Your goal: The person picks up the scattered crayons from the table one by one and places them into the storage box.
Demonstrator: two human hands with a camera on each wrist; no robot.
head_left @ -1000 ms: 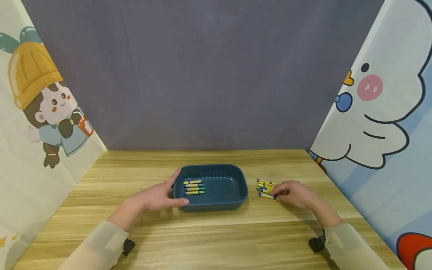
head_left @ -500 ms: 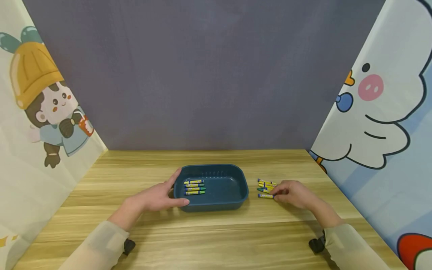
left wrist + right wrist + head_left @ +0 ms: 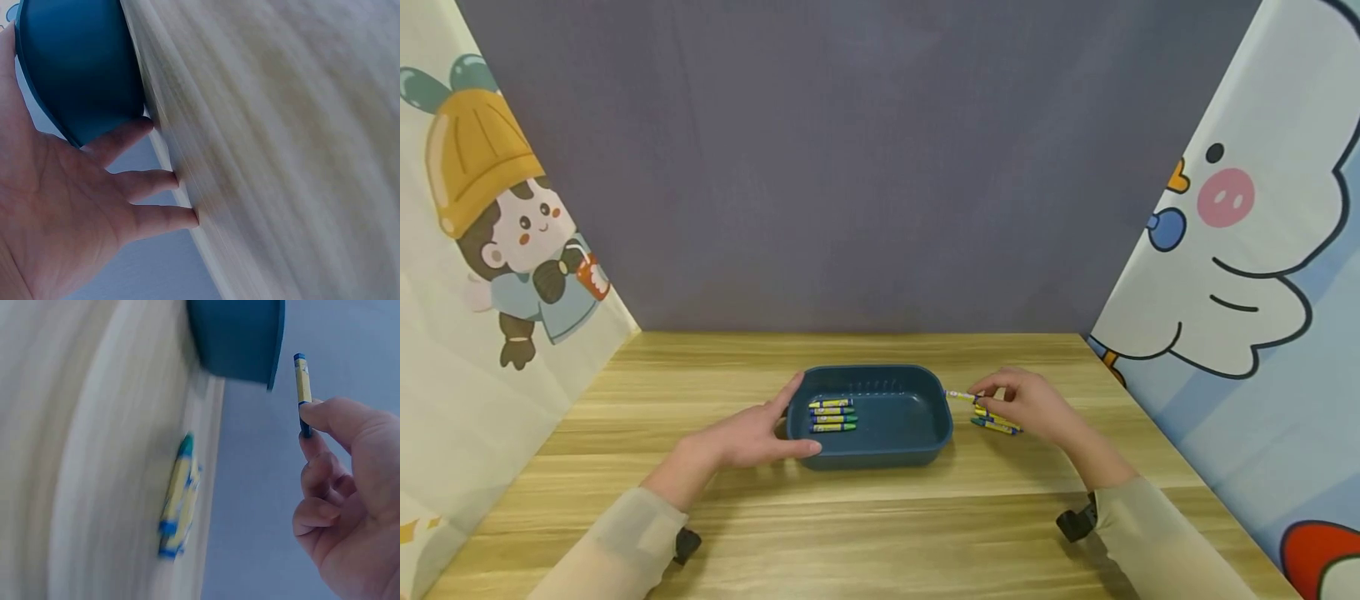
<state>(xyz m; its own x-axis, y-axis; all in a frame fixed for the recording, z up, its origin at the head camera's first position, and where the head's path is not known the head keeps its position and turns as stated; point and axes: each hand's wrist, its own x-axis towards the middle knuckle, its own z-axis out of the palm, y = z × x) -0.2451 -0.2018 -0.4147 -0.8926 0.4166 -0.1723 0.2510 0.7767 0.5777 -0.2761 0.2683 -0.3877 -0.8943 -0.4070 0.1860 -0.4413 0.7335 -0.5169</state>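
Observation:
My right hand [image 3: 1026, 407] pinches a crayon [image 3: 959, 395] with a yellow wrapper and blue bands between thumb and fingertips. The crayon is raised beside the right rim of a dark blue tray [image 3: 898, 427]; in the right wrist view the crayon [image 3: 302, 381] points up near the tray's wall. Below that hand several more crayons [image 3: 996, 426] lie on the table, partly hidden by it. My left hand [image 3: 748, 435] spans the tray's left end, thumb on the front rim, fingers spread and straight. Inside the tray at the left, several crayons [image 3: 832, 419] lie in a row.
The wooden table [image 3: 865, 533] ends at a grey upright panel [image 3: 865, 167] behind the tray. Printed cartoon sheets flank it on the left [image 3: 445, 333] and right [image 3: 1247, 317]. A small black device [image 3: 1077, 523] sits at my right wrist.
My right hand has lifted a crayon off the table and carried it up and left, close to the tray's right rim. The left hand and tray stay in place.

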